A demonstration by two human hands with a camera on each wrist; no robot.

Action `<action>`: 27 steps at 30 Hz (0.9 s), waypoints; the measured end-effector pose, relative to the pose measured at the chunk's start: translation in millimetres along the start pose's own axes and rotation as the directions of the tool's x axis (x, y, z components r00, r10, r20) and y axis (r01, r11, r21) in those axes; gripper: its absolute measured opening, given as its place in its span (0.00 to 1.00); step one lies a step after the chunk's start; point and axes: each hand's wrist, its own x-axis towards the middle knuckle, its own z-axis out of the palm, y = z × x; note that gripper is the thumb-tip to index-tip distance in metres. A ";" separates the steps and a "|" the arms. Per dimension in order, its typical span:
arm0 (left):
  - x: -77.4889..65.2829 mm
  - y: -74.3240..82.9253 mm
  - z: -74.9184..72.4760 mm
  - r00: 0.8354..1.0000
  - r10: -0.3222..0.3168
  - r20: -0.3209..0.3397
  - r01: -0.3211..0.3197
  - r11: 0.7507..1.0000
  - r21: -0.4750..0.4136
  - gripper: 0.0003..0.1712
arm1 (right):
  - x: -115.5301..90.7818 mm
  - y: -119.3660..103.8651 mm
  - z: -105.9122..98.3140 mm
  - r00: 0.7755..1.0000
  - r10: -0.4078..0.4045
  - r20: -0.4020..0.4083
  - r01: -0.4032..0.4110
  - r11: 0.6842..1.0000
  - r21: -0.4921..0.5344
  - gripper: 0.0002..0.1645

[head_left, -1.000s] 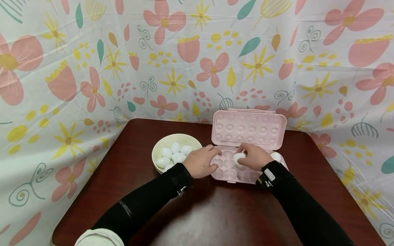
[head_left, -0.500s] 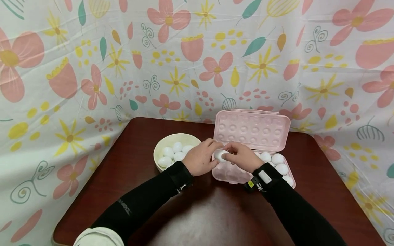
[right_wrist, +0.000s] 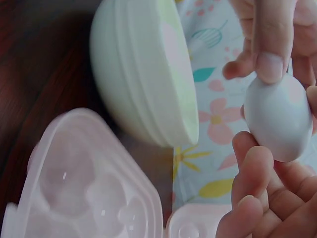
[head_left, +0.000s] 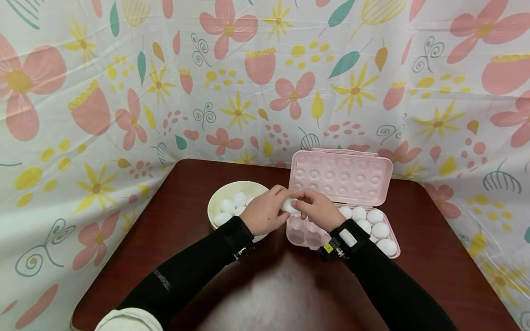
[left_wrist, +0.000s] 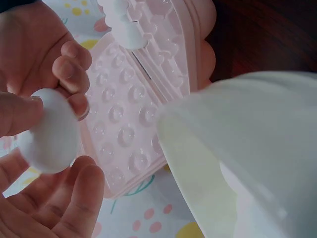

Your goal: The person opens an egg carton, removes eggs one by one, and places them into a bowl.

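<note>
A white egg [head_left: 289,205] is between both hands, raised in front of the bowl and the carton. My left hand [head_left: 265,211] pinches it from the left, the thumb on the shell. From the right, my right hand [head_left: 320,211] holds the same egg [right_wrist: 278,116] with thumb and fingertips. Beneath and beside the right hand lies a pink egg carton [head_left: 299,232], its lid [head_left: 341,177] standing up behind. White eggs [head_left: 380,231] fill cups at its right end, while cups at the left end are bare. Part of its middle is hidden by the right hand.
A cream bowl [head_left: 219,195] with several white eggs [head_left: 227,205] stands left of the carton, partly covered by my left hand. Both stand on a dark red-brown table [head_left: 182,257]. A flowered cloth [head_left: 248,92] hangs behind.
The right hand has carried the egg left from over the carton to my left hand, and both now hold it. My left hand has stayed near the bowl's right edge.
</note>
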 end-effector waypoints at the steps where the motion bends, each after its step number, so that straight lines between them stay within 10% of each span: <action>1: -1.0 -0.7 -1.2 1.000 -0.001 0.000 0.001 1.000 -0.011 0.29 | 0.7 -1.3 1.0 1.000 -0.001 0.003 0.001 1.000 0.009 0.19; 13: -30.4 -50.5 -35.7 0.989 -0.140 0.049 0.137 0.989 0.057 0.23 | 5.4 6.1 -0.5 0.999 0.002 -0.050 -0.001 1.000 0.020 0.13; 21: -57.0 -93.4 -55.5 0.904 -0.389 0.178 0.360 0.916 0.177 0.25 | 1.3 17.4 -14.0 0.996 0.020 -0.081 -0.022 1.000 -0.018 0.15; 27: -63.7 -103.4 -48.1 0.887 -0.400 0.231 0.350 0.908 0.231 0.24 | -0.1 27.6 -18.3 0.997 0.015 -0.070 -0.019 0.999 -0.049 0.15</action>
